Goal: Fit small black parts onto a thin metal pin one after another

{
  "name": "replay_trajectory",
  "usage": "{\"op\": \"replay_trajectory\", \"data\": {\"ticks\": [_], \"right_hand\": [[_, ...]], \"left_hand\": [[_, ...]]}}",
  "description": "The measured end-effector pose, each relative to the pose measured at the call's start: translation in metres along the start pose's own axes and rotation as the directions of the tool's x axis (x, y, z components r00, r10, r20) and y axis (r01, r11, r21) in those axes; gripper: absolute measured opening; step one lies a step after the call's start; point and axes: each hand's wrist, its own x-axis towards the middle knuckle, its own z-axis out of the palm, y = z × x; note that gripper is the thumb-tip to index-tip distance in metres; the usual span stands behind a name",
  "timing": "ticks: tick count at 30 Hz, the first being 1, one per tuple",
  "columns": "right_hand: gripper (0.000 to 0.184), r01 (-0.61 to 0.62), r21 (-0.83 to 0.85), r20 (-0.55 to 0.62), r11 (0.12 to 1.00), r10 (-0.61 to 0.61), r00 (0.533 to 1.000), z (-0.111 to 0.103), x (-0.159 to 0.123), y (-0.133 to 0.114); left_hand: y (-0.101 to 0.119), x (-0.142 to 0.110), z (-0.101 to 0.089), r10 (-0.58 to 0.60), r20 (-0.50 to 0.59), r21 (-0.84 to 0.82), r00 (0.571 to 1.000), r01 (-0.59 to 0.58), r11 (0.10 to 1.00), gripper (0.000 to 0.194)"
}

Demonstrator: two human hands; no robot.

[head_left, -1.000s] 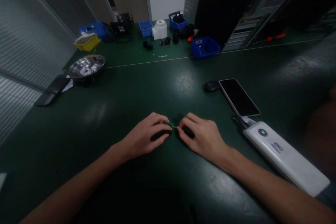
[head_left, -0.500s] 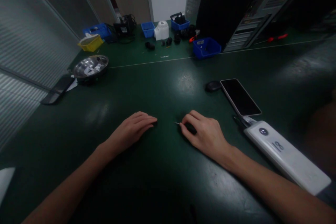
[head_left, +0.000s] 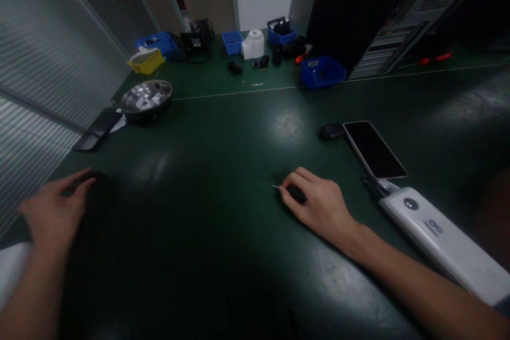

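Note:
My right hand (head_left: 321, 206) rests on the green table (head_left: 223, 138), its fingers curled round a small black-handled tool (head_left: 297, 194). The tool's thin metal tip (head_left: 274, 186) pokes out to the left. My left hand (head_left: 53, 211) is far off at the left edge of the table, blurred by motion. Its fingers stretch forward, and something small and dark (head_left: 94, 175) sits at the fingertips. I cannot tell whether the hand grips it.
A phone (head_left: 373, 149) and a white power bank (head_left: 446, 236) lie to the right, with a black mouse-like object (head_left: 331, 130) beside them. A steel bowl (head_left: 146, 95) and another phone (head_left: 98, 130) are at the left. Blue and yellow bins (head_left: 322, 71) line the back.
My left hand has pulled away from the right hand and swept far left. The small green part seen between the hands is out of sight. My right hand has stayed in place.

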Motion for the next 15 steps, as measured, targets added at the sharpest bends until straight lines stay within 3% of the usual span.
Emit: {"op": "replay_trajectory", "data": {"ticks": [7,11,15], "right_hand": [[0.022,0.012,0.008,-0.009,1.0,-0.012,1.0,0.0013,0.0004,0.0016],[0.022,0.004,0.004,-0.007,1.0,-0.004,1.0,0.0016,0.0003,0.0017],[0.022,-0.004,0.006,0.002,1.0,0.004,1.0,0.0013,0.0008,0.002]], "left_hand": [[-0.0103,0.0054,0.0035,0.024,-0.002,0.046,1.0,-0.023,0.999,0.043],[-0.0075,0.0039,0.0021,0.004,-0.019,0.147,1.0,-0.001,0.989,0.049],[-0.0012,0.0027,-0.001,0.07,-0.036,0.103,0.997,-0.066,0.993,0.044]]}}
